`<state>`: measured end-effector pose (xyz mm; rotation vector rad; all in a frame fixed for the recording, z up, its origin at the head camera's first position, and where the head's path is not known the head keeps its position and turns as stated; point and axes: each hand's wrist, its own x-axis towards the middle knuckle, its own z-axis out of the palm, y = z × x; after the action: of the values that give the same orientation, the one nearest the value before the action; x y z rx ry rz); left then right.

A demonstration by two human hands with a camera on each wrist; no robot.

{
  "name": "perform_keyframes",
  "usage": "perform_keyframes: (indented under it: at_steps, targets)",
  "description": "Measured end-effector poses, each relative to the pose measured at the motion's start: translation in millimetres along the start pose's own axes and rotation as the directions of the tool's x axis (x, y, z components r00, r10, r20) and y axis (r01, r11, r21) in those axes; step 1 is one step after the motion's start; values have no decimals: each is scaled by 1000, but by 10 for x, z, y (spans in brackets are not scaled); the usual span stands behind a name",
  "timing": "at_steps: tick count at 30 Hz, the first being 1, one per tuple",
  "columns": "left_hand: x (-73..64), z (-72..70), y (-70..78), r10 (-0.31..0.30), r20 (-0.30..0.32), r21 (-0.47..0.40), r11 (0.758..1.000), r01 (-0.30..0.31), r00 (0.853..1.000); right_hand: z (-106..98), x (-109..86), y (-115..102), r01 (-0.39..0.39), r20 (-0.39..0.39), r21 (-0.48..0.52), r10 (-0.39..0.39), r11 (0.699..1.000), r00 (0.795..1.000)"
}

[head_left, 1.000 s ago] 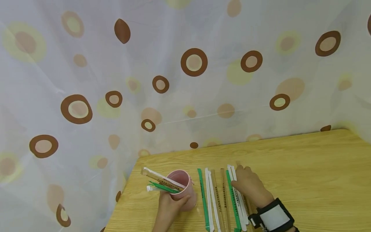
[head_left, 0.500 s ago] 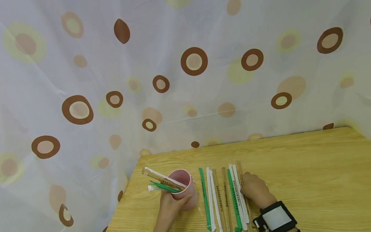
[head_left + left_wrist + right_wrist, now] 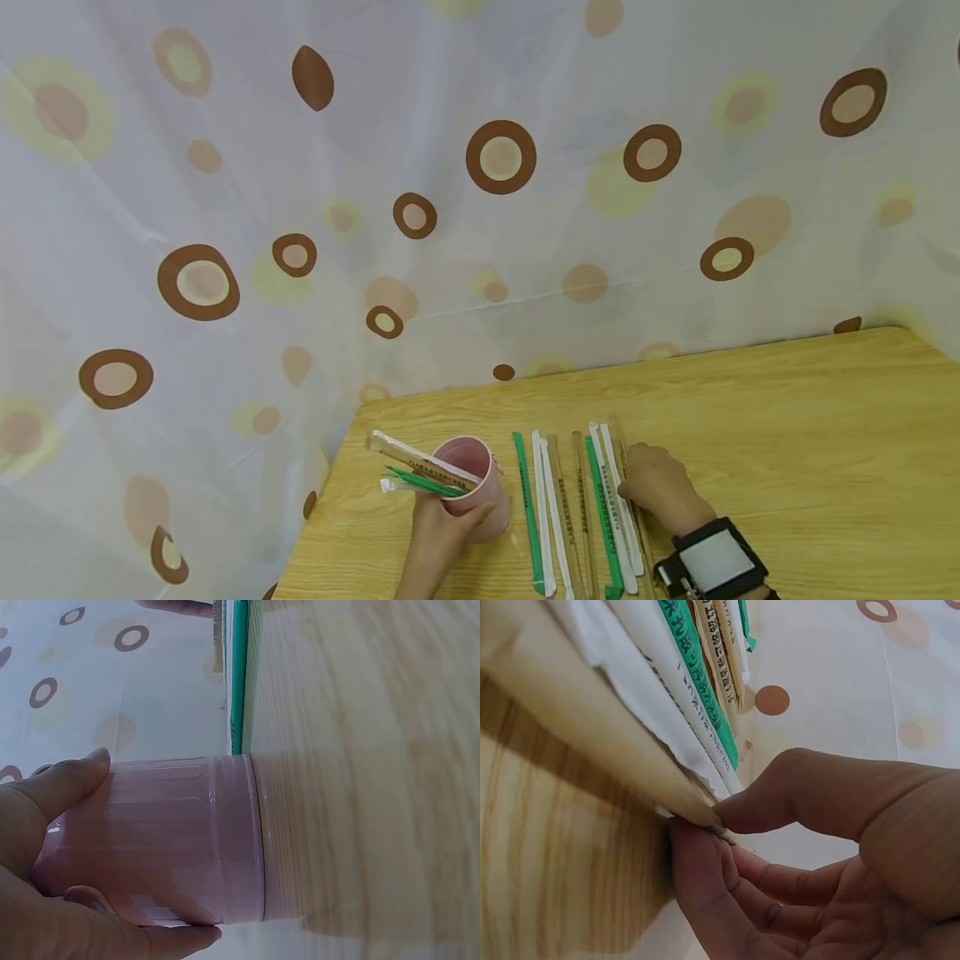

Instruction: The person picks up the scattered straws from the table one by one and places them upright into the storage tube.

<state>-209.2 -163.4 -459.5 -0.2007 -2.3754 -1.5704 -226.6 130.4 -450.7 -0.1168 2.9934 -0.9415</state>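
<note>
Brown straw [image 3: 604, 739] in right hand [image 3: 658, 489]

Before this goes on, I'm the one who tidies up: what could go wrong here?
The right hand pinches a brown straw lying close beside a white straw, so lifting might drag that one along. The leaning straws jut past the rim of the cup; if the left hand tips it, they could slide out.

the cup [image 3: 161, 825] looks smooth, glossy; the wrappers [image 3: 697, 682], matt paper; the table [image 3: 375, 787], wood-grained, faintly shiny.
</note>
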Motion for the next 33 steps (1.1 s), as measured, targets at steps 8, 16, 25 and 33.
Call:
perform_keyframes:
  at_steps: [8,16,25,33]
  targets:
    - [-28,6,-20,-15,-9,-10,1000,15,1000,-78,-11,-18,-4,-10,25,4,1000,1000]
    - [-25,-5,-33,-21,1,-6,1000,21,1000,-192,-14,-99,-1,-31,62,3,998,1000]
    - [11,-7,-21,19,1,-4,1000,-19,1000,-301,-31,-211,47,-161,168,-20,985,987]
    - [7,-1,-18,-1,-5,-9,1000,0,1000,-383,-36,-352,159,-349,227,-72,961,934]
